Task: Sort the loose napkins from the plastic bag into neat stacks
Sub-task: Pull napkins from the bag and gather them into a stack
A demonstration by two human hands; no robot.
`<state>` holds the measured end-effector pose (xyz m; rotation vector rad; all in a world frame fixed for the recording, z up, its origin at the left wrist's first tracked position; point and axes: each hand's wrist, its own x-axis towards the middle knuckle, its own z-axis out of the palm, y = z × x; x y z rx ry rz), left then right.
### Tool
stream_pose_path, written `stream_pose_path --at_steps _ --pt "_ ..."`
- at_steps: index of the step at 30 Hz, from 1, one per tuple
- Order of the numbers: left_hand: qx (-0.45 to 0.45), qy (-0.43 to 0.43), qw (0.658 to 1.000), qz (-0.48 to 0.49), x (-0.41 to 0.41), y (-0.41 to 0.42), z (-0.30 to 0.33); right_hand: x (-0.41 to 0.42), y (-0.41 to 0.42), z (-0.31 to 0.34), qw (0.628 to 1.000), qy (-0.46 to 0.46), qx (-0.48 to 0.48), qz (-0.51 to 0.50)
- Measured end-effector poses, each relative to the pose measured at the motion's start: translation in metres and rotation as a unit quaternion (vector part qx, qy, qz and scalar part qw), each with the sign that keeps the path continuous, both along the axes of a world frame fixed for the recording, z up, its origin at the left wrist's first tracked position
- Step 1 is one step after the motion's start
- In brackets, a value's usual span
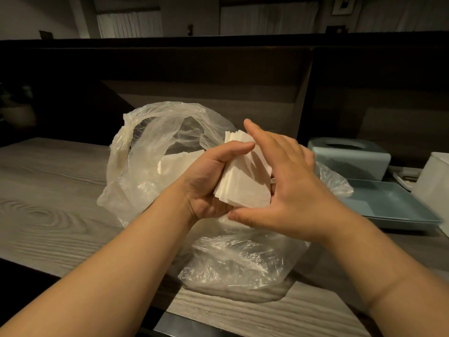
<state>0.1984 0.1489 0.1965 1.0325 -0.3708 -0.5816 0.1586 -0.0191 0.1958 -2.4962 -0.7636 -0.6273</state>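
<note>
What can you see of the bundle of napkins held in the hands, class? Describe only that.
The bundle of napkins is a thick wad of white, thin paper sheets, its edges fanned and uneven rather than squared. It is held tilted above the open plastic bag. The left hand grips it from the left with thumb on top; the right hand touches its right side, fingers spread.

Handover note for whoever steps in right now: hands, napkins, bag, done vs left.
Left hand: grips a bundle of napkins above the plastic bag.
Right hand: fingers straight, pressing the bundle's side to square it.
Bag sits open on the wooden table; more napkins show inside.
Blue tray lies to the right.
Done: one bundle pulled out, still fanned unevenly.
Left: square it, set it down, sort the rest. No finished stack visible.
</note>
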Motion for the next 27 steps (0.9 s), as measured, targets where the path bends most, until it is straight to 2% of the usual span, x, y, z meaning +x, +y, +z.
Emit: stream_pose_path --at_steps 4,7,10,15,17,20,22,27 --pt "0.027 -0.008 1.0 0.003 0.001 0.0 -0.001 0.002 0.001 -0.004 1.0 -0.009 -0.001 -0.002" --pt "0.01 -0.004 1.0 -0.009 0.002 0.0 -0.002 0.002 0.001 -0.004 1.0 0.01 0.002 0.008" --pt "-0.018 0.016 0.999 -0.028 0.001 0.002 0.001 0.002 0.0 -0.005 0.991 0.056 0.114 0.038" --pt "-0.116 0.066 0.991 0.008 0.008 0.006 0.003 0.008 0.0 -0.003 0.948 0.03 0.316 0.0" --pt "-0.16 0.078 0.984 0.014 0.009 0.007 0.006 0.009 -0.002 0.002 0.937 0.034 0.346 -0.03" --pt "-0.199 0.09 0.975 0.025 0.012 0.01 0.005 0.009 -0.005 0.006 0.947 0.123 0.289 -0.063" --pt "-0.213 0.089 0.973 0.029 0.015 0.012 0.004 0.005 -0.003 0.007 0.955 0.184 0.225 -0.051" --pt "-0.229 0.096 0.968 0.042 0.015 0.013 0.005 -0.001 -0.002 0.004 0.97 0.235 0.056 0.008"
